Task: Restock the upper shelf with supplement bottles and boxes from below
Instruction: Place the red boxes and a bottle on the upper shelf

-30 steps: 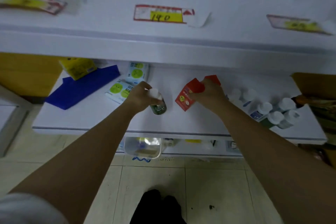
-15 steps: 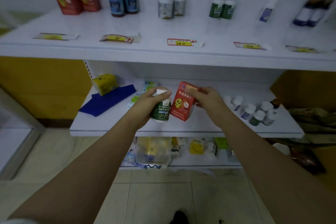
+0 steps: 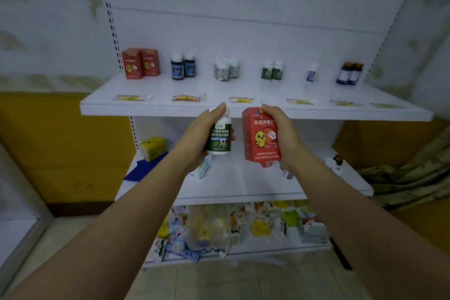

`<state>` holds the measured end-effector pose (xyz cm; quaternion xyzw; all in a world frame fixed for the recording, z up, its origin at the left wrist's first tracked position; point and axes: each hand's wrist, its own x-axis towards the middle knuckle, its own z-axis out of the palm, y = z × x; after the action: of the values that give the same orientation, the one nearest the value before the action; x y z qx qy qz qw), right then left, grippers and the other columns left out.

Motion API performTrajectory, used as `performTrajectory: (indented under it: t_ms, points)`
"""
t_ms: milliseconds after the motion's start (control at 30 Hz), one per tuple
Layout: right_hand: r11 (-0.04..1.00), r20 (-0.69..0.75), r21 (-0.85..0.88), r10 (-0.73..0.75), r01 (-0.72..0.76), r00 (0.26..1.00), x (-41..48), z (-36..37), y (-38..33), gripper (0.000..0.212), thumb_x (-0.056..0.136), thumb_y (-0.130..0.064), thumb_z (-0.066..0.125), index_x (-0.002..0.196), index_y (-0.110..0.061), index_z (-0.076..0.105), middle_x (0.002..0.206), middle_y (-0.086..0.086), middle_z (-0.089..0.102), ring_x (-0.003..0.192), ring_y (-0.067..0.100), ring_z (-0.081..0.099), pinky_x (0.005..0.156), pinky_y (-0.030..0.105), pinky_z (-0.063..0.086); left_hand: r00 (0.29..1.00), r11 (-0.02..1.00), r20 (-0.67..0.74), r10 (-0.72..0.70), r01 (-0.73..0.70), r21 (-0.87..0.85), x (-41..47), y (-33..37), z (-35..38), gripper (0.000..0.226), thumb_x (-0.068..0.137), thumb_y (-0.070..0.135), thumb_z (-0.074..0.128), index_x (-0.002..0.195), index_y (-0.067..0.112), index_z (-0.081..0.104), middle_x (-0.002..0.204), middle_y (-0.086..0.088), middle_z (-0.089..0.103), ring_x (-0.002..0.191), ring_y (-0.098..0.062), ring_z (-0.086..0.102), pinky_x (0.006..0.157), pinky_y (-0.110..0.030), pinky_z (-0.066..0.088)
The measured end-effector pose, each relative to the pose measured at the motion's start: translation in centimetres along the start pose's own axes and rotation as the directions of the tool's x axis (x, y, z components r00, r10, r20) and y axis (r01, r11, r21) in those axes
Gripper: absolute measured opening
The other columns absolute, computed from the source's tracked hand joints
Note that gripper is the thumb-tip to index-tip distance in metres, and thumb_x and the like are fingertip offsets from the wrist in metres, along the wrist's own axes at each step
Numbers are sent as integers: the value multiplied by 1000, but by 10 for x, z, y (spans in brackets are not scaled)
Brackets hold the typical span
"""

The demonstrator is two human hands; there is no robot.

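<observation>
Left hand [image 3: 198,136]: gripping a green-labelled supplement bottle [image 3: 220,137], upright, white cap topmost, thumb lying over the cap. Right hand [image 3: 280,133]: clasping a red carton [image 3: 261,136] with a yellow chick, long axis vertical, front panel facing the camera. Both items are hovering just before the upper shelf [image 3: 155,108] edge, forearms reaching forward. Standing at the shelf's rear: two matching red boxes [image 3: 140,63], paired green bottles [image 3: 272,70].

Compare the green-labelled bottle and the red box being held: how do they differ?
The green-labelled bottle is round with a white cap; the red box is flat-sided and rectangular. The bottle sits in the left hand, the box in the right hand. The box looks taller and wider than the bottle. Both are held roughly upright, labels facing the camera, just below the front edge of the upper shelf.
</observation>
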<state>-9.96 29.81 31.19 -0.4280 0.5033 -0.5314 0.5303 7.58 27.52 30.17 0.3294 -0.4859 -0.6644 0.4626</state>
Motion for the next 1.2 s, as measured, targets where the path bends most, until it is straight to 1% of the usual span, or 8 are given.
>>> performTrajectory:
  t_ms: [100,267,500,667,800,867,1033,1200]
  points:
    - [998,12,14,-63,62,998,-12,11,-26,29,86,-47,55,78,-20,65,58,-2,68,51,13,65,62,28,54,998,998,-31,60,-61,-21,-15,29,10,34,89,46,56,99,13,53,71,-8,64,60,-19,64,59,-28,55]
    - [991,87,-19,-129,131,988,-23,31,-58,31,89,-46,49,77,-21,63,55,-3,67,48,10,64,62,27,53,988,990,-73,138,-136,40,-33,70,15,37,87,44,59,106,12,55,73,-6,65,60,-17,64,57,-25,55]
    - [978,220,15,-206,208,953,-23,72,-77,30,89,-46,49,82,-21,63,58,-4,67,53,11,65,63,27,53,962,961,-105,252,-236,147,-52,99,-6,14,85,21,65,94,18,55,78,-5,63,67,-19,63,60,-29,54]
    - [974,280,22,-222,225,934,-16,108,-75,27,86,-43,56,95,-18,62,71,0,67,59,13,66,62,28,56,942,948,-181,283,-247,202,-67,114,-40,26,83,14,66,106,13,54,83,-7,64,71,-20,65,60,-30,55]
    - [970,280,2,-235,244,931,-4,141,-69,58,79,-41,67,128,-16,47,94,4,67,77,19,68,78,39,58,928,939,-218,303,-251,236,-76,122,-73,40,81,7,66,118,10,50,89,-9,62,78,-22,64,65,-33,53]
    - [969,289,-16,-231,246,929,4,156,-66,56,83,-34,66,130,-18,39,97,5,64,79,20,68,81,41,58,924,937,-232,303,-244,251,-78,123,-91,40,80,5,66,117,9,50,91,-8,62,80,-22,64,65,-33,53]
    - [979,331,-18,-185,202,926,35,189,-58,52,85,-22,67,125,-20,34,88,2,65,63,13,69,67,32,58,917,932,-255,308,-237,273,-65,127,-137,37,78,0,66,111,9,51,89,-7,61,81,-22,64,64,-34,53]
    - [980,335,-64,-155,186,929,97,218,-44,65,82,-20,70,130,-27,27,104,10,65,83,24,69,84,42,57,912,926,-274,305,-217,308,-25,130,-185,46,74,-8,68,112,9,49,91,-10,60,83,-22,61,69,-35,54]
